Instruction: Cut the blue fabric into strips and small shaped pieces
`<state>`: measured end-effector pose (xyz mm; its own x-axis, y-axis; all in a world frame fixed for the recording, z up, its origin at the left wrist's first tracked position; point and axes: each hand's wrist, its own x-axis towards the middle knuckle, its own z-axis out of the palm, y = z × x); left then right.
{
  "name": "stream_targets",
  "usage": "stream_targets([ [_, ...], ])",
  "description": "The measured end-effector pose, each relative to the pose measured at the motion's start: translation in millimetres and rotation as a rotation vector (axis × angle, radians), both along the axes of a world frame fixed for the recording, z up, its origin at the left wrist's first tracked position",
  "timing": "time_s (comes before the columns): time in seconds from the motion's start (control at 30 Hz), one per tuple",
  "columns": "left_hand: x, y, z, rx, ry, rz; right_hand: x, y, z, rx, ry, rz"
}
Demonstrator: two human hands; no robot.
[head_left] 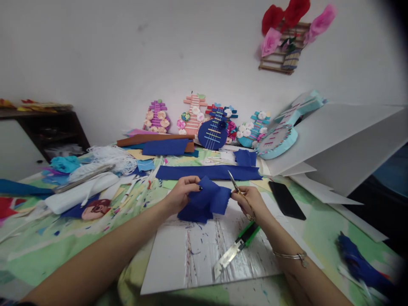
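Blue fabric: held up (204, 195) above the white board (165, 263), between the hands; probably light, limp and quick to fray or crease, not slippery.
Where to hold: best pinched near a corner or edge, the hanging folds spread flat so layers do not bunch.
Left hand: (181, 191) grip closed, thumb and fingers clamped on the fabric's upper left.
Right hand: (251, 202) grip closed around one pair of scissors (233, 180), tips pointing up; fingertips at the fabric's right edge.
Scissors: likely stiff and slim, safest by the handles.
Green utility knife: one (247, 233), on the board, blade out; take it by the handle.
Black phone: one (287, 200), right of the board.
Long blue strip: one (207, 172), beyond the hands.
Lute-shaped models: at least six (212, 132); overlap hides the exact count.
Held layers: number unclear.
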<state>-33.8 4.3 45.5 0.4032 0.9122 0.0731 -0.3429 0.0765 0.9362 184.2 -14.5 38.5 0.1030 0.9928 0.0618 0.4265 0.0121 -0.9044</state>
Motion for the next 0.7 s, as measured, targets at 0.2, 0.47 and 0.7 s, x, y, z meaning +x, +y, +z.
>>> stream_targets([
  [0.2, -4.2, -1.9, 7.2, -0.018, -0.097, -0.041, -4.9, -4.8, 3.6, 0.135, 0.005, -0.066],
  [0.47, -2.9, -2.9, 2.8, -0.071, 0.006, -0.279, -25.6, -28.9, 12.1, -0.038, 0.341, 0.384],
  [0.7, 4.0, -3.5, -1.2, -0.081, -0.081, -0.076, -31.4, -27.9, -0.3, -0.001, 0.353, 0.354],
])
